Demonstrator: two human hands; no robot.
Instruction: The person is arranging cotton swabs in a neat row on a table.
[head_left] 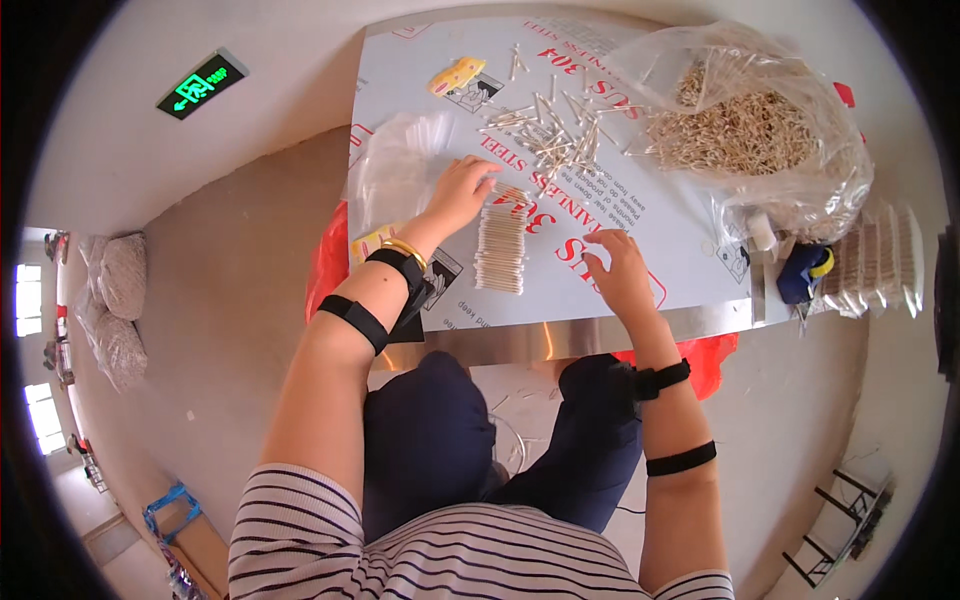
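Note:
A neat row of cotton swabs (500,248) lies side by side on the film-covered steel table, running toward me. At the row's far end is my left hand (462,193), its fingers bent and a little apart, with nothing seen between them. My right hand (623,270) hovers to the right of the row, thumb and fingers spread and holding nothing. Beyond both hands, a loose heap of cotton swabs (562,138) is scattered across the table. Clear plastic bags (400,160) lie left of my left hand.
A large clear bag of many swabs (745,125) fills the far right. A blue tape dispenser (800,275) and packed clear bags (875,262) sit at the right edge. A yellow packet (457,76) lies at the back; another yellow piece (372,243) is near my left wrist.

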